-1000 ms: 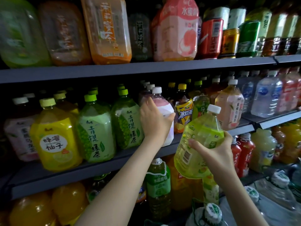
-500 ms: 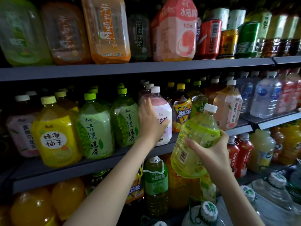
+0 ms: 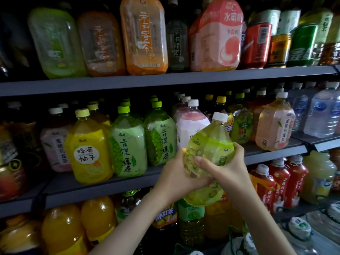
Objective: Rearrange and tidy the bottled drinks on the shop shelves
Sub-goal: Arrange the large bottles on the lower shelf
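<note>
2 bare hands hold 1 yellow-green bottle just in front of the pink bottle and slightly to its right. The left hand curls round its lower side. The right hand wraps the opposite side, thumb across the label. The long axis runs from the low base up to the white cap, leaning right and toward the pink bottle. Risk: pushed in at this tilt, it could topple the pink bottle or the green bottle left of it. The smooth plastic might also slip.

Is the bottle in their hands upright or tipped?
Tipped: the bottle leans, its white cap off to the right.
</note>
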Demonstrator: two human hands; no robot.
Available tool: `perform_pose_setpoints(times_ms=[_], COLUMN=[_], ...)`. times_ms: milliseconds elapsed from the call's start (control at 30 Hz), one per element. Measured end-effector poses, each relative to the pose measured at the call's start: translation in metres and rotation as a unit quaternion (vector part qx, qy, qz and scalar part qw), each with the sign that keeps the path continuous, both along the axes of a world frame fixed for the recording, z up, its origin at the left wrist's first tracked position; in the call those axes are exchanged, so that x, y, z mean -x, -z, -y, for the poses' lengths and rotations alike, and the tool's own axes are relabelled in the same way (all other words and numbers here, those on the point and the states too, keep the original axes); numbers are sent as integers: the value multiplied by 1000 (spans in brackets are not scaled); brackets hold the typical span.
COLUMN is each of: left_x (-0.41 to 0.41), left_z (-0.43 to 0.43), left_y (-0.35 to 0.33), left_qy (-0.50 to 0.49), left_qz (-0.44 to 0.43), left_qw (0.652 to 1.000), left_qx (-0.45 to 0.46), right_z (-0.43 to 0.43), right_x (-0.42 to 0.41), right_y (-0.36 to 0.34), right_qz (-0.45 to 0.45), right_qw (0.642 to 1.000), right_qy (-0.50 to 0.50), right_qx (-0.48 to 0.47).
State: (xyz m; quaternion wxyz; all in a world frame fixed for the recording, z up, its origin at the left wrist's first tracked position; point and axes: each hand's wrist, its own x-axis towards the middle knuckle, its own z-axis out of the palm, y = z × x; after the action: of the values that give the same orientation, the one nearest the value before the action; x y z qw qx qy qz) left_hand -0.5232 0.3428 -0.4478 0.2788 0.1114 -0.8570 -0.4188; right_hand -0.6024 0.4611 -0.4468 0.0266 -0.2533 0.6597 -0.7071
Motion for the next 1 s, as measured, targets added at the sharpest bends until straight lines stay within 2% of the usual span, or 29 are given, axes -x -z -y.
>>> perform_pose_setpoints(times_ms=[100,233,400,500,600,700,867,1000], left_x=[-14,-30,-52,-65,-84,-108,-155,-182], left_z=[12,28,41,49,58,74,116,157], left_y=[1,6,9,1,-19,-52,-128,-184], left_qy=[-2,72,94,93,98,80,31,-9], left_qz=[-26,-34,-32,-38,-75,-148,-245,-273], left_qw=[997,975,969,974,977,977,969,953], left_qx=[-72,-207,-226,-205,-175,-132,18,129], right_z=[0,4,21,27,37,58,112,156], right_x=[-7,-7,-22,-36,-54,-73,-102,-120], right_y=[-7,-7,-7,-14,-30,-61,-128,-179], right_qz=[-9,34,50,41,-38,-100,-207,-282], right_qw=[998,985,973,971,969,957,920,884], right_qy=[-59,-170,-222,-235,-244,-262,-284,-294], right_qx=[-14,-21,-40,-12,14,76,176,231])
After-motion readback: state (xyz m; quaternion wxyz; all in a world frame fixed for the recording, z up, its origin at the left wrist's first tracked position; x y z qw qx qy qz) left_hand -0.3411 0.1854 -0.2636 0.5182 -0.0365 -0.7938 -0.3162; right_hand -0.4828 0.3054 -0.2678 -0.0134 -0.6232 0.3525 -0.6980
